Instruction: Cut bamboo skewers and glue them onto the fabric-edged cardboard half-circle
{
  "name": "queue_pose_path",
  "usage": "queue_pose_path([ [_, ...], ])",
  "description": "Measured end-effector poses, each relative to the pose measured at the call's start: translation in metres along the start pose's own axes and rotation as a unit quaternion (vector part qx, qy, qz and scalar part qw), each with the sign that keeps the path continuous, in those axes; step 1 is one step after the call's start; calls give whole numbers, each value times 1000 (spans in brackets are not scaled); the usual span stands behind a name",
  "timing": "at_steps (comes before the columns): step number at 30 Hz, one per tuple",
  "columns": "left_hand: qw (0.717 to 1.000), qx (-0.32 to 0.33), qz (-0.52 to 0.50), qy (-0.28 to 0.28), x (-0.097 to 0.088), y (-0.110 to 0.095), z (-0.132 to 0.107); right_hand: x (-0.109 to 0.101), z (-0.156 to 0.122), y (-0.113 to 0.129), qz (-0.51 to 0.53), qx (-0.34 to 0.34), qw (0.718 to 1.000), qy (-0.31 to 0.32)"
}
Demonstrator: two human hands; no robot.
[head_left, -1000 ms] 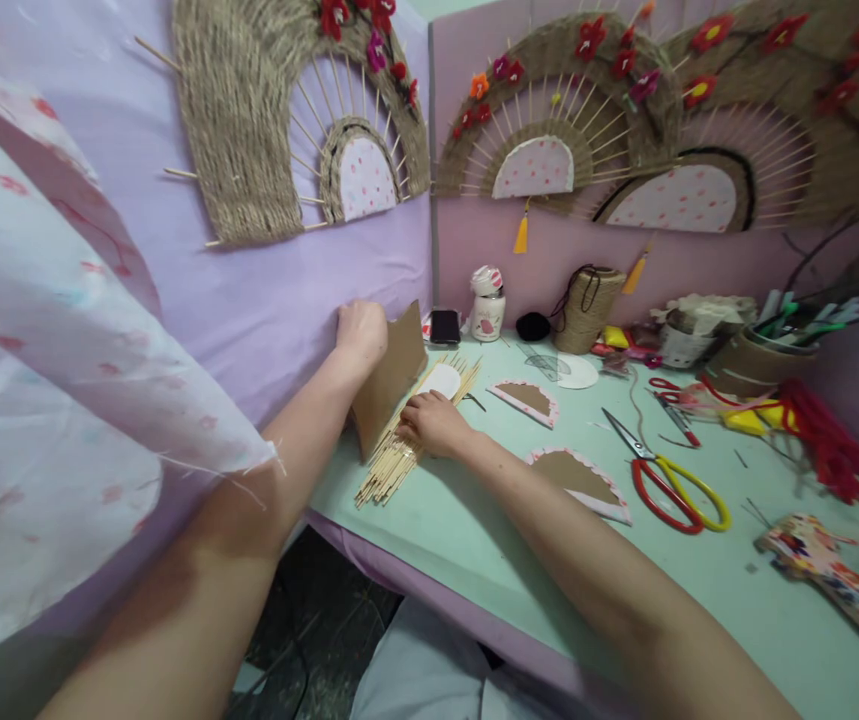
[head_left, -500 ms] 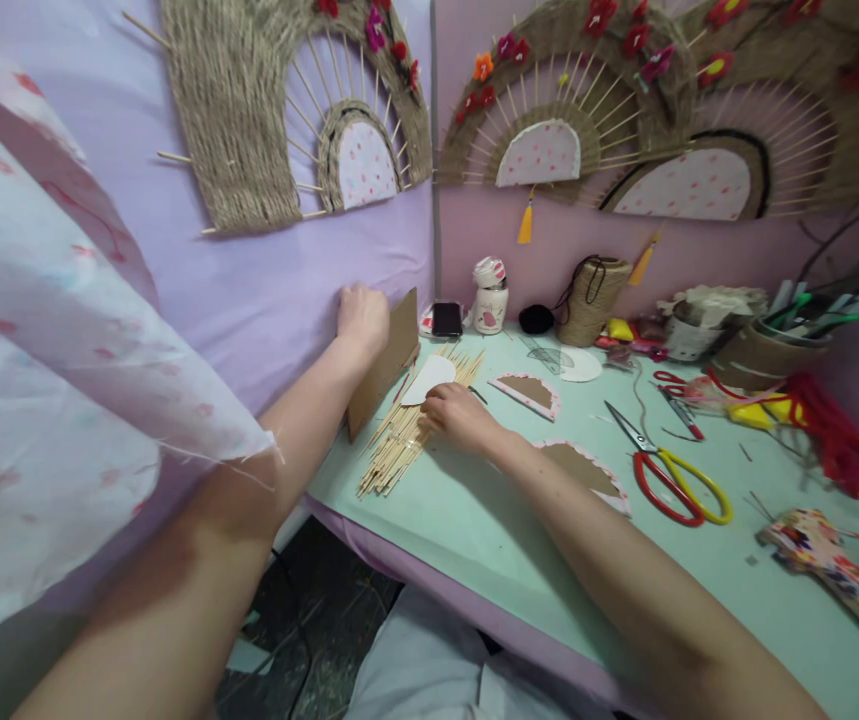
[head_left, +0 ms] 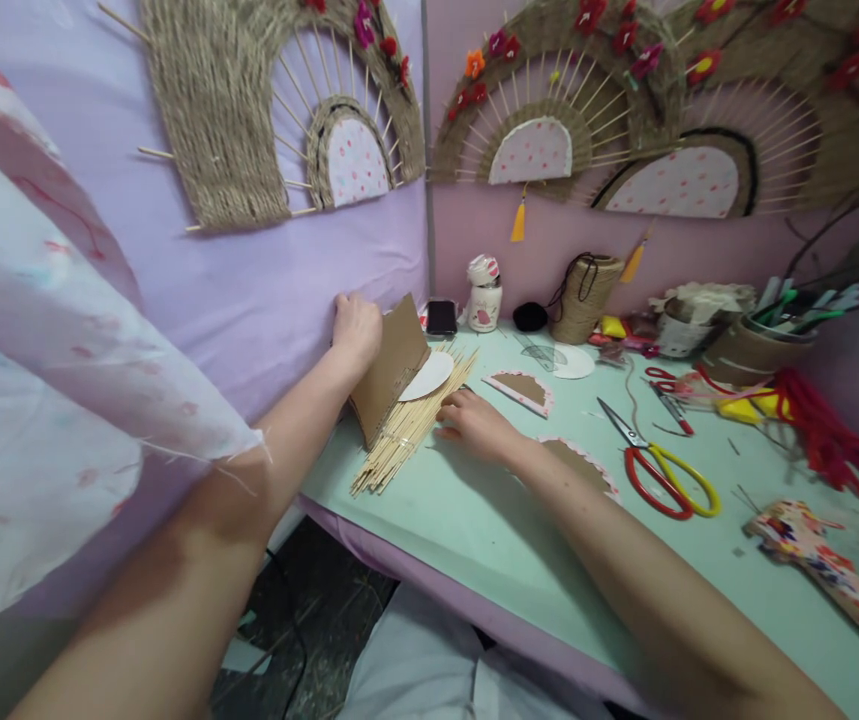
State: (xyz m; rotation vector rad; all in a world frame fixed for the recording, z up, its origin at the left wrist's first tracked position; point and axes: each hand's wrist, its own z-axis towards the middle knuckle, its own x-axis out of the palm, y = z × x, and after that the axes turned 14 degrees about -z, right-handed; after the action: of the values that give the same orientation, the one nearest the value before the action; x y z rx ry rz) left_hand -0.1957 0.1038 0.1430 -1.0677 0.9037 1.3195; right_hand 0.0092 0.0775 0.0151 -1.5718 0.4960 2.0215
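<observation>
My left hand point(head_left: 358, 325) grips a brown cardboard piece point(head_left: 393, 370) by its edge and holds it tilted up beside the purple wall; the fingertips are hidden behind it. Along the cardboard's lower edge lies a bundle of thin wooden sticks point(head_left: 399, 445). A white paper half circle point(head_left: 429, 376) rests on the sticks. Just right of the bundle, my right hand point(head_left: 478, 428) is low over the table with nothing seen in it, its fingers loosely bent and the thumb apart. Nearby are two cardboard half circles with pink-dotted cloth edges, a smaller one point(head_left: 525, 388) and a larger one point(head_left: 575, 465).
Scissors point(head_left: 658, 465) with red and yellow handles lie to the right, near a patterned glue gun-shaped object point(head_left: 823, 570). A twine spool point(head_left: 586, 300), a white jar point(head_left: 484, 295) and a pen holder point(head_left: 759, 345) stand at the back. Twine fan pieces point(head_left: 219, 130) hang on the walls.
The cardboard has tilted over toward the sticks, showing more of its face. My right hand has come off the white half circle and sticks and moved slightly right.
</observation>
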Motion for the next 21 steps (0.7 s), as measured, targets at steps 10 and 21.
queue_pose_path([
  [10, 997, 76, -25, 8, 30, -26, -38, -25, -27, -8, -13, 24, 1000, 14],
  [21, 988, 15, -56, 140, 98, -43, -22, -39, -90, -1, 26, 77, 997, 11],
])
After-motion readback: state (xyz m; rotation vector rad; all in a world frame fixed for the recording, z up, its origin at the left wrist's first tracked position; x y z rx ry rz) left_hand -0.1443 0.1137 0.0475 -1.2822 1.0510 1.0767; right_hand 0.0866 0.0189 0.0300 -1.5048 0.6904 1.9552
